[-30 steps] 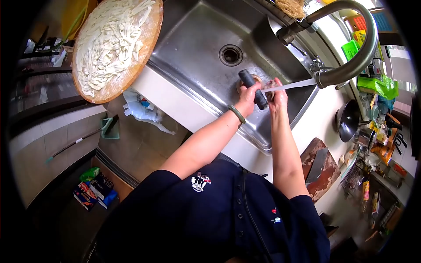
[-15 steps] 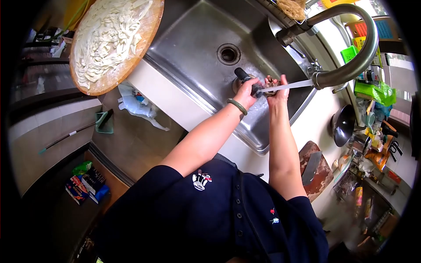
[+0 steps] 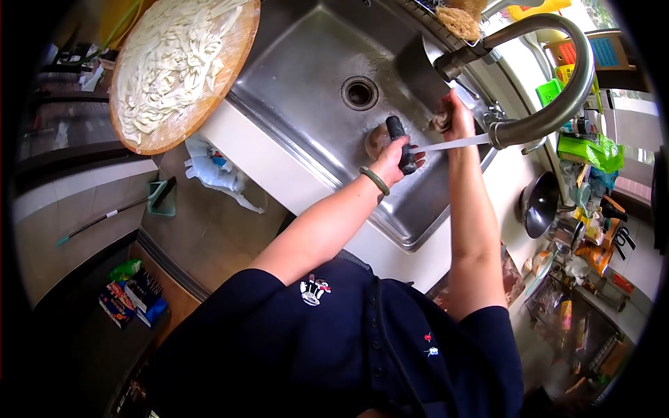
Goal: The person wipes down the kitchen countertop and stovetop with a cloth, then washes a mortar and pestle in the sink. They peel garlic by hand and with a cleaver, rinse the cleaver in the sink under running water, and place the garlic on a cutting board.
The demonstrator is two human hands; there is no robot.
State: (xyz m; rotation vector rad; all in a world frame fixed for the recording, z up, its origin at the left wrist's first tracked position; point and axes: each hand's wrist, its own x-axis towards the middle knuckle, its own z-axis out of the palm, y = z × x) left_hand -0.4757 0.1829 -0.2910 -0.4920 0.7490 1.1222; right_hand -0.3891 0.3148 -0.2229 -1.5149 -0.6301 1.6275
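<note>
My left hand (image 3: 392, 166), with a green bangle at its wrist, grips a short dark cylindrical stick (image 3: 396, 129), shaped like a pestle. Water from the faucet (image 3: 589, 76) runs across onto the stick and fingers. Behind that hand, a rounded pale-brown thing (image 3: 377, 141) rests on the floor of the steel sink (image 3: 300, 76); its kind is unclear. Near the sink's right wall, my right hand (image 3: 459, 120) is closed around a small brownish lump (image 3: 441, 118), blurred and partly hidden by the fingers.
A round wooden board (image 3: 233, 76) of cut noodles (image 3: 171, 70) sits left of the sink. To the right are a black bowl (image 3: 540, 204), a green plastic bag (image 3: 592, 152) and a partly covered cutting board (image 3: 513, 280). A loofah-like scrubber (image 3: 458, 23) lies behind the sink.
My right hand has moved away from my left, toward the sink's right wall, carrying the brownish lump. My left hand keeps hold of the dark stick, now more upright in view.
</note>
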